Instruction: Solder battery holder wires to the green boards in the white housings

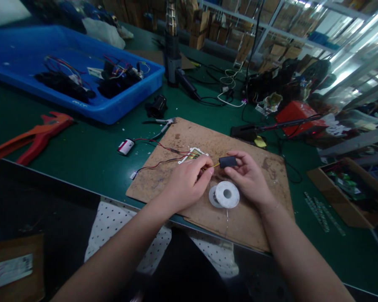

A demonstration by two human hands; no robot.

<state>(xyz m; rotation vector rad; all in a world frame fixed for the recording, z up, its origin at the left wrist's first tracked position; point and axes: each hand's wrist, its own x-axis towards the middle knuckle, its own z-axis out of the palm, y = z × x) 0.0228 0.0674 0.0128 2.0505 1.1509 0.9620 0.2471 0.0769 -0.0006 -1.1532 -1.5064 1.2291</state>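
My left hand (187, 182) is closed in a pinch on thin coloured wires that run from a small white circuit board (193, 154) on the brown work board (176, 176). My right hand (247, 176) grips a small black cylindrical part (227, 161), held close to the wire ends. A white spool of solder wire (227, 194) lies on the board just below both hands. Red and black leads run left from the circuit board to a small white and red battery (125, 146) on the green mat.
A blue tray (28, 50) with black parts and wires sits at the back left. Red pliers-like tool (34, 136) lies at the left edge. Cutters (164, 122), a soldering iron (271, 126) with red station (297, 113), and a cardboard box (346, 188) surround the board.
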